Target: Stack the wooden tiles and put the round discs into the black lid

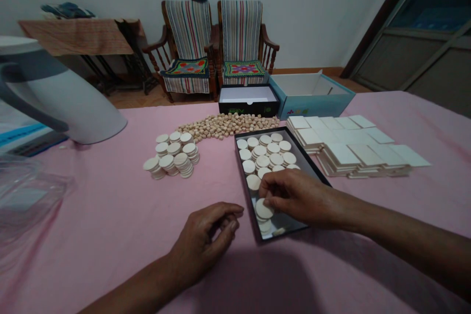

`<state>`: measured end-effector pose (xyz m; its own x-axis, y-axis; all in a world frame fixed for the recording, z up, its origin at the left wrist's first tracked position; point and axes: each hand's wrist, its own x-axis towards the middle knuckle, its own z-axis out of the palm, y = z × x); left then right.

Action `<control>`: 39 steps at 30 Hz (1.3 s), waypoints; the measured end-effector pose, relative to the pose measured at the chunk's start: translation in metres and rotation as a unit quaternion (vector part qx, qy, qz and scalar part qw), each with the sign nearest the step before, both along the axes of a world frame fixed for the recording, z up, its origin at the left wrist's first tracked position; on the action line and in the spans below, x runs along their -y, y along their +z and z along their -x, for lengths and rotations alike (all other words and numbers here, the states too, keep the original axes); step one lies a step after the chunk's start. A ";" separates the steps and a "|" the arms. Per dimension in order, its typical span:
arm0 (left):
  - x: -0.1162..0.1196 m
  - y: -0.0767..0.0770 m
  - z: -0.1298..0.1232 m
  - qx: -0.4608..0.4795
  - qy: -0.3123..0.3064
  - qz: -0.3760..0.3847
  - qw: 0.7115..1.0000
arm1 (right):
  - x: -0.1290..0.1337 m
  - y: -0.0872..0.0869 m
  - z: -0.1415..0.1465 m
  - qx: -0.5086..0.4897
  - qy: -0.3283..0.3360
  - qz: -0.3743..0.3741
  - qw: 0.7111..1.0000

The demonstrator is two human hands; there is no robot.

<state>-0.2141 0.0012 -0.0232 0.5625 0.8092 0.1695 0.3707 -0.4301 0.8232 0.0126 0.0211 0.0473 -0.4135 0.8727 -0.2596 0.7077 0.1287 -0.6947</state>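
A shallow black tray holds several stacks of round pale wooden discs standing close together. My right hand reaches over its near half, fingers bent and closed, with the thumb against a wooden disc atop the near left stack. The fingers hide part of the discs behind them. Just left of the tray, my left hand hovers over or rests on the cloth, fingers loosely curved, thumb apart from the index finger, nothing visible in it. More stacked discs stand on the cloth to the left.
Small wooden cubes lie heaped beyond the tray. Square pale tiles are stacked at right. Behind stand a black box and a light-blue box. A grey-white jug and a clear plastic container occupy the left.
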 end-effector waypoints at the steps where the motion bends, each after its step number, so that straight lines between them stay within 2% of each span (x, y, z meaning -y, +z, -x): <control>1: 0.000 0.000 0.000 0.000 0.000 -0.001 1.000 | 0.000 0.000 0.000 0.006 -0.001 0.000 1.000; 11: 0.001 0.002 0.000 -0.008 -0.004 -0.009 1.000 | 0.010 0.003 -0.006 0.055 0.016 -0.030 0.998; 18: 0.000 0.001 -0.001 -0.010 -0.001 -0.002 1.000 | 0.009 0.013 -0.003 0.103 0.097 0.027 0.990; 23: 0.001 0.000 0.000 -0.009 -0.003 0.001 1.000 | 0.003 0.015 -0.005 0.117 0.125 0.045 0.984; 30: 0.001 0.003 -0.001 -0.010 0.005 -0.002 1.000 | 0.003 0.017 -0.005 0.111 0.143 0.060 0.982; 36: 0.002 0.003 -0.001 -0.008 -0.001 0.002 1.000 | 0.004 0.025 -0.016 0.077 0.101 0.039 0.991; 39: 0.000 0.003 -0.001 -0.008 -0.004 -0.006 1.000 | 0.004 0.026 -0.021 0.057 0.123 0.039 0.990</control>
